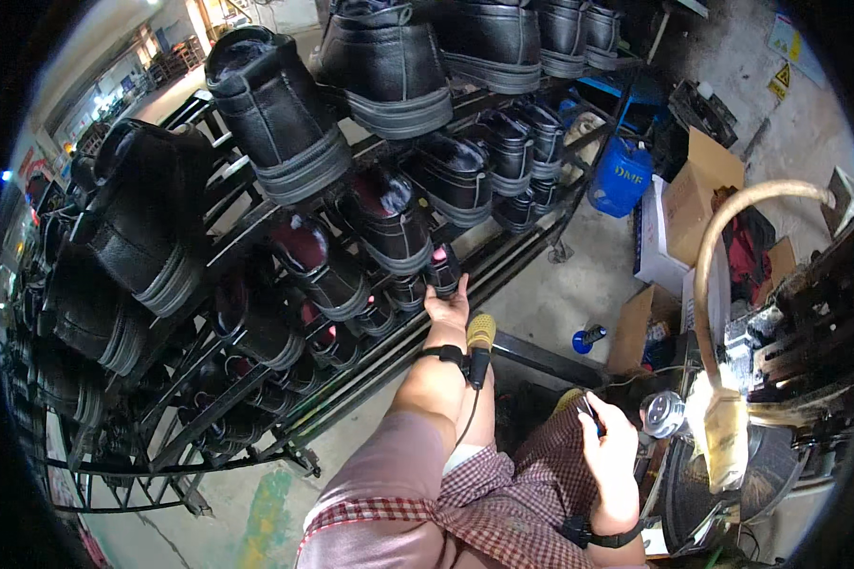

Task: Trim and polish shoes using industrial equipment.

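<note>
My left hand (449,302) reaches forward to the lower tier of a black metal rack. Its fingers are curled round the heel end of a small black leather shoe (442,275) with a pinkish inside. Other black shoes (386,228) stand close above and beside it, heels toward me. My right hand (613,453) is closed in front of my checked apron (550,465), to the right of my lap. A small dark thing shows between its thumb and fingers, too little of it to name.
Rows of black shoes fill the tiered rack (512,248) ahead and left. At right stand a machine with a lit lamp (726,431) and a curved tan hose (707,275). Beyond are a blue plastic drum (621,178), cardboard boxes (697,190) and a blue-and-black object (588,339) on the floor.
</note>
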Demonstrator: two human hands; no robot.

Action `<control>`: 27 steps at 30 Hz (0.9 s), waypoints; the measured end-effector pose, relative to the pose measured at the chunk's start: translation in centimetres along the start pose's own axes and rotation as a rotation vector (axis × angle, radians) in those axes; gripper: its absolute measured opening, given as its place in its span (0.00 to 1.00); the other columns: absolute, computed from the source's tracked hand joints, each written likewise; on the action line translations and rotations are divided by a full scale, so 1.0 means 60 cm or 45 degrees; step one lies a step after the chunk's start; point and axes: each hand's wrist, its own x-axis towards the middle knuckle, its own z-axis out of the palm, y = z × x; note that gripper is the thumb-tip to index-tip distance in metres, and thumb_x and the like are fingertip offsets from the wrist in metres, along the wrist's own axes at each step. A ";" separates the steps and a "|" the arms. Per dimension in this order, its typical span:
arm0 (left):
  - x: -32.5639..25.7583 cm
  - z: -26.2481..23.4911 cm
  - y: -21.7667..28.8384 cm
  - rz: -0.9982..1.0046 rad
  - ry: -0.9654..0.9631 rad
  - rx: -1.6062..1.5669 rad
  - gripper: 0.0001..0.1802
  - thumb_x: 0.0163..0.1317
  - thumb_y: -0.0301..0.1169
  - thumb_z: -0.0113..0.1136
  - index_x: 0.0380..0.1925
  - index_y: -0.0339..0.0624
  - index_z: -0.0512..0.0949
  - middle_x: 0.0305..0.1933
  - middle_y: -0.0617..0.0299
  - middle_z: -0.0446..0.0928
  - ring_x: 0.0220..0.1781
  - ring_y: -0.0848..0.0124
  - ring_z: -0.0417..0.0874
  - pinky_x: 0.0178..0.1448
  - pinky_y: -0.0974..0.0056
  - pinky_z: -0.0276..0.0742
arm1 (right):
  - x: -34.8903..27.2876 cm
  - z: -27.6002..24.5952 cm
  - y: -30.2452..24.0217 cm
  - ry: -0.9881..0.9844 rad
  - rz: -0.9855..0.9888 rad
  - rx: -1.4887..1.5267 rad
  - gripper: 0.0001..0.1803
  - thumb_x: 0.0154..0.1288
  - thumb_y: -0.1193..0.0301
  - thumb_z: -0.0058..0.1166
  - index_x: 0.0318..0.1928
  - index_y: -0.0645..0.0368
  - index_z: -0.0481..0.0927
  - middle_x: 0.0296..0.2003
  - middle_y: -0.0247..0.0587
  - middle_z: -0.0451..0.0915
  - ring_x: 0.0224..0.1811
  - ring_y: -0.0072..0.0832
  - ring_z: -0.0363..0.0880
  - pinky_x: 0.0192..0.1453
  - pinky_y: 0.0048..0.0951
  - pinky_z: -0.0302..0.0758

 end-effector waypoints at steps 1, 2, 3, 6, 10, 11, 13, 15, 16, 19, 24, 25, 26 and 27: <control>-0.016 -0.003 -0.001 -0.102 0.002 -0.159 0.21 0.70 0.38 0.42 0.54 0.36 0.73 0.57 0.48 0.76 0.62 0.53 0.74 0.69 0.41 0.67 | 0.000 0.001 -0.004 -0.023 0.064 0.042 0.13 0.59 0.72 0.61 0.46 0.61 0.83 0.37 0.48 0.83 0.39 0.39 0.83 0.48 0.33 0.78; -0.040 -0.011 0.006 -0.228 -0.078 -0.101 0.20 0.68 0.35 0.44 0.53 0.33 0.73 0.57 0.42 0.75 0.62 0.50 0.73 0.67 0.41 0.69 | 0.005 0.002 -0.008 -0.021 0.012 0.022 0.15 0.60 0.72 0.61 0.48 0.61 0.82 0.36 0.49 0.83 0.38 0.39 0.83 0.46 0.32 0.78; -0.037 -0.068 0.068 -0.556 -0.205 0.291 0.19 0.68 0.32 0.45 0.55 0.35 0.72 0.58 0.42 0.73 0.62 0.49 0.73 0.63 0.46 0.73 | 0.007 0.009 -0.021 -0.031 -0.147 0.117 0.19 0.58 0.74 0.62 0.52 0.59 0.81 0.32 0.46 0.81 0.32 0.37 0.80 0.42 0.30 0.76; -0.279 0.005 0.072 -0.187 -0.540 1.596 0.29 0.68 0.23 0.51 0.69 0.42 0.60 0.61 0.46 0.73 0.61 0.57 0.77 0.63 0.60 0.73 | 0.003 -0.018 -0.038 0.028 -0.098 0.225 0.24 0.55 0.76 0.64 0.55 0.59 0.79 0.26 0.36 0.77 0.25 0.26 0.72 0.35 0.24 0.72; -0.495 0.203 0.263 2.456 -0.742 2.311 0.21 0.60 0.29 0.60 0.54 0.35 0.73 0.57 0.50 0.75 0.62 0.50 0.72 0.68 0.49 0.63 | -0.024 -0.024 -0.031 -0.287 0.194 0.500 0.23 0.55 0.77 0.63 0.54 0.60 0.80 0.27 0.28 0.77 0.25 0.15 0.68 0.32 0.18 0.68; -0.512 0.244 0.288 2.815 -0.379 2.184 0.23 0.59 0.31 0.62 0.53 0.36 0.72 0.57 0.49 0.74 0.60 0.49 0.73 0.67 0.49 0.63 | -0.027 -0.017 -0.024 -0.343 0.155 0.529 0.21 0.56 0.77 0.62 0.52 0.61 0.81 0.30 0.32 0.81 0.27 0.16 0.73 0.35 0.19 0.71; -0.518 0.290 0.381 2.543 -0.393 2.753 0.22 0.57 0.33 0.64 0.50 0.35 0.74 0.53 0.48 0.76 0.57 0.50 0.75 0.66 0.47 0.63 | -0.030 -0.015 -0.047 -0.423 0.054 0.680 0.17 0.61 0.76 0.58 0.51 0.62 0.81 0.44 0.46 0.84 0.47 0.27 0.82 0.53 0.27 0.75; -0.515 0.291 0.448 2.526 -0.497 3.069 0.16 0.55 0.33 0.66 0.40 0.36 0.77 0.43 0.48 0.79 0.51 0.50 0.77 0.65 0.48 0.64 | -0.028 -0.042 -0.108 -0.585 0.021 0.701 0.16 0.63 0.75 0.56 0.52 0.62 0.80 0.38 0.41 0.85 0.38 0.24 0.81 0.45 0.26 0.76; -0.542 0.309 0.416 2.374 -0.545 3.190 0.12 0.54 0.33 0.66 0.28 0.36 0.76 0.32 0.51 0.79 0.41 0.50 0.79 0.62 0.50 0.66 | -0.033 -0.036 -0.108 -0.560 -0.071 0.721 0.15 0.64 0.74 0.55 0.52 0.63 0.80 0.37 0.41 0.84 0.35 0.23 0.80 0.42 0.25 0.76; -0.628 0.263 0.298 2.392 -1.056 3.060 0.13 0.52 0.33 0.65 0.16 0.42 0.72 0.21 0.54 0.73 0.30 0.55 0.77 0.44 0.53 0.72 | -0.056 -0.042 -0.120 -0.781 0.197 0.930 0.13 0.69 0.71 0.51 0.50 0.65 0.80 0.34 0.42 0.83 0.29 0.19 0.79 0.34 0.23 0.76; -0.760 0.167 0.123 1.492 -2.397 2.814 0.13 0.50 0.40 0.66 0.15 0.49 0.75 0.20 0.65 0.73 0.25 0.64 0.77 0.37 0.60 0.71 | -0.111 0.005 -0.111 -0.506 0.236 1.247 0.13 0.66 0.65 0.58 0.35 0.66 0.78 0.26 0.36 0.79 0.27 0.18 0.74 0.32 0.24 0.73; -0.763 0.157 0.098 1.352 -2.727 2.809 0.13 0.50 0.41 0.65 0.16 0.49 0.76 0.21 0.67 0.74 0.25 0.65 0.77 0.38 0.61 0.72 | -0.110 -0.021 -0.124 -0.402 0.146 0.795 0.13 0.59 0.67 0.63 0.28 0.63 0.74 0.23 0.32 0.75 0.26 0.18 0.70 0.30 0.24 0.70; -0.765 0.160 0.090 1.338 -2.743 2.794 0.13 0.50 0.41 0.65 0.16 0.49 0.76 0.21 0.67 0.74 0.25 0.65 0.77 0.38 0.61 0.72 | -0.117 -0.031 -0.108 -0.334 0.095 0.681 0.13 0.54 0.69 0.63 0.26 0.62 0.71 0.22 0.30 0.72 0.25 0.18 0.68 0.29 0.24 0.69; -0.770 0.172 0.075 1.120 -2.741 3.069 0.11 0.52 0.41 0.64 0.20 0.49 0.78 0.24 0.68 0.76 0.27 0.66 0.78 0.41 0.62 0.71 | -0.120 -0.047 -0.085 -0.257 0.043 0.563 0.13 0.50 0.71 0.63 0.24 0.60 0.69 0.20 0.29 0.70 0.24 0.17 0.66 0.29 0.24 0.68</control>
